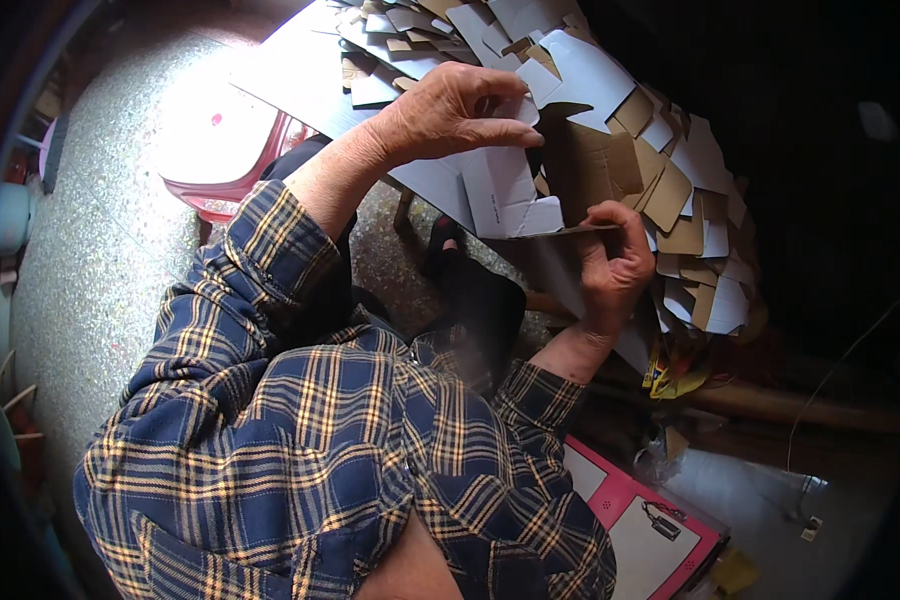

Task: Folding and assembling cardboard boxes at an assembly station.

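Note:
A small cardboard box [595, 160], white outside and brown inside, stands partly unfolded over the near edge of the table. My left hand [460, 115] is at its upper left, thumb and fingers closed around a white flap. At the box's lower right corner my right hand [615, 262] grips the edge, with the fingers bent over it and the thumb below. Between the two hands, a white side panel [500, 188] and a short flap stick out. Part of the box's far side merges with the cardboard behind it.
A heap of flat white and brown cardboard pieces [680, 190] covers much of the table [305, 60]. A red-rimmed stool [215, 185] stands on the speckled floor at left. A pink-edged panel [640, 520] and a clear plastic bag [730, 490] lie at lower right.

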The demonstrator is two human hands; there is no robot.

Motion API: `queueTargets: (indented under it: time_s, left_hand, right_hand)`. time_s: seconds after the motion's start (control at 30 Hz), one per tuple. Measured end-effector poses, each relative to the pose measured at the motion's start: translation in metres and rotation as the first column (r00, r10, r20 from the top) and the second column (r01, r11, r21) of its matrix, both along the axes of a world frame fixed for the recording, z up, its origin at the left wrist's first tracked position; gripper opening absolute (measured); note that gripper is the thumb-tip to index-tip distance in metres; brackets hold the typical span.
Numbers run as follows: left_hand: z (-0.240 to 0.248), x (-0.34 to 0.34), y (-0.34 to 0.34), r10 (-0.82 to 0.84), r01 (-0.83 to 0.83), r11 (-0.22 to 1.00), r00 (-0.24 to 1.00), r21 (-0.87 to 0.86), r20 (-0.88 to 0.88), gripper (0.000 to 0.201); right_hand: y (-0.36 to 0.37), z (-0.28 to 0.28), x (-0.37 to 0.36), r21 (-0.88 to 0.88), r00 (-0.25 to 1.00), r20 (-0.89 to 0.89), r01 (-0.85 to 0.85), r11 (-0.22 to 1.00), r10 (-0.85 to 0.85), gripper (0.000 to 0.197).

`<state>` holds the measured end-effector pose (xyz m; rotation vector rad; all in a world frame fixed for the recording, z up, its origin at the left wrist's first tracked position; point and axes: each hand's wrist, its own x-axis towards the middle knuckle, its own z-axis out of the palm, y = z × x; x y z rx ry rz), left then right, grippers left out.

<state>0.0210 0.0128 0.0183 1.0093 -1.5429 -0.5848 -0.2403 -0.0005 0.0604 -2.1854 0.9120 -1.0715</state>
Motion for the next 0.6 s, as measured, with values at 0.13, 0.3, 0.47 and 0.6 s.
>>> queueTargets:
  time_s: [0.13,0.3,0.47,0.6]
  left_hand:
    - [-0.001,-0.003,0.001,0.176,-0.150,0.983,0.932,-0.105,0.317,0.032]
    - [-0.002,-0.008,0.007,0.303,-0.280,0.952,0.804,-0.124,0.512,0.035]
    - [-0.002,-0.017,0.002,0.346,-0.371,0.926,0.754,-0.072,0.558,0.037]
    - [-0.009,-0.016,0.001,0.433,-0.425,0.893,0.725,-0.147,0.536,0.037]
  right_hand:
    - [0.002,-0.004,0.009,0.037,1.000,-0.006,0.030,0.999,-0.030,0.028]
    - [-0.002,-0.016,0.018,-0.011,0.999,-0.023,0.047,0.999,-0.047,0.031]
    - [-0.008,-0.017,0.010,-0.023,0.999,0.001,0.051,0.998,-0.051,0.026]
    - [-0.015,-0.022,0.000,0.002,0.995,0.062,-0.076,0.997,0.076,0.017]
